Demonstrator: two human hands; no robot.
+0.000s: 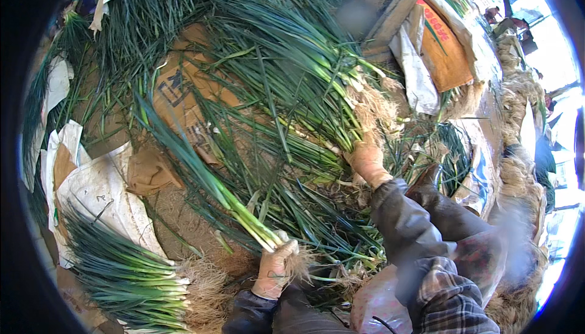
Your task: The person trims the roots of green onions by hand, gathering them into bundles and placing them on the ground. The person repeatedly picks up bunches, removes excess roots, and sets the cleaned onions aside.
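A small bunch of green onions is gripped near its roots by my left hand, its long leaves slanting up and left. My right hand reaches in at the root end of a large heap of green onions, and its fingers are partly covered by stalks and roots. Whether it grasps any of them cannot be told. At the lower left, a stack of green onions lies with its roots side by side, pointing right.
Torn white sacking and brown cardboard lie on the soil. A metal beam crosses the upper right. More onion leaves cover the top. An orange printed sack and bundled roots line the right side.
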